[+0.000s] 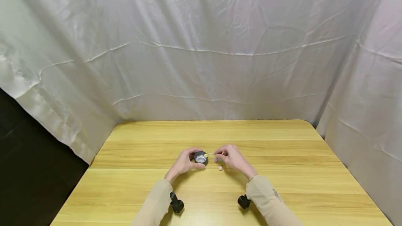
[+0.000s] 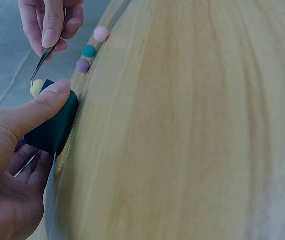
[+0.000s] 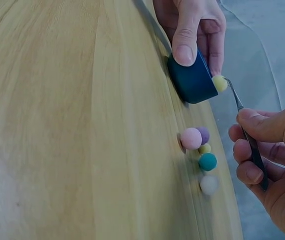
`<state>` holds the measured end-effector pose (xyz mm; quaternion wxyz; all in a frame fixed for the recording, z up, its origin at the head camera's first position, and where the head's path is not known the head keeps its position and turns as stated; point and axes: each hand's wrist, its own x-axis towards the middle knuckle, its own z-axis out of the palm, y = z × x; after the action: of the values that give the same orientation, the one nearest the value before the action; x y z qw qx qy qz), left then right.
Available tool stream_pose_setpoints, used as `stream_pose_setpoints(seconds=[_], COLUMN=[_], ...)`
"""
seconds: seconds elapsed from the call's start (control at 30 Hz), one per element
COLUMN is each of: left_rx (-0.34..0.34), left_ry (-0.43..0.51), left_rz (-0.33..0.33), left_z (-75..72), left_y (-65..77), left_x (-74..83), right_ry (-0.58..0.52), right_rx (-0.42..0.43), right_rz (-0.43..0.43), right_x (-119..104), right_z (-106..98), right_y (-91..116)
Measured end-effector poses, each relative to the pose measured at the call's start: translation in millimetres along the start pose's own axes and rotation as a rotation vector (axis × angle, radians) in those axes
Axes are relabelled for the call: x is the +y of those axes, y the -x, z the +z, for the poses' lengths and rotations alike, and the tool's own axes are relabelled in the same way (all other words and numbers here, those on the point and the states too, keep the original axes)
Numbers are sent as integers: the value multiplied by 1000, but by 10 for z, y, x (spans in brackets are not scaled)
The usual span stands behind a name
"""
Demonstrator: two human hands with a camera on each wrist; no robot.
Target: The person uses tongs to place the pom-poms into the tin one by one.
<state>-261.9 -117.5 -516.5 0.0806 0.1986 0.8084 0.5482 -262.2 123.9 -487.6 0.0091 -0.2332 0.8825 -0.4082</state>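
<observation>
Wood table (image 1: pixel 125 191); dark bowl (image 3: pixel 191 84) on it; nearby, pink ball (image 3: pixel 190 138), purple ball (image 3: pixel 204 134), yellow ball (image 3: pixel 205 148), teal ball (image 3: pixel 208 162), white ball (image 3: pixel 209 185).

Yellow ball (image 3: pixel 219 83), dark bowl (image 3: pixel 191 84)

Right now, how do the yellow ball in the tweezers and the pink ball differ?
The held ball is yellow, the pink ball pink. The held ball is pinched by the tweezers at the rim of the dark cup; the pink ball lies loose on the table. Both are small and round.
</observation>
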Motion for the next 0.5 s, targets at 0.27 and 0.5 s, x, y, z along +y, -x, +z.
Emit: stream_pose_setpoints(seconds=[0.27, 0.5], left_rx=[-4, -2], left_ry=[-35, -26], left_rz=[-4, 4], left_z=[-4, -2], left_y=[-1, 0], left_x=[7, 5], right_ry=[5, -14], right_rx=[-5, -7], right_rz=[-8, -21], right_x=[-10, -18], right_z=[25, 46], right_y=[-19, -29])
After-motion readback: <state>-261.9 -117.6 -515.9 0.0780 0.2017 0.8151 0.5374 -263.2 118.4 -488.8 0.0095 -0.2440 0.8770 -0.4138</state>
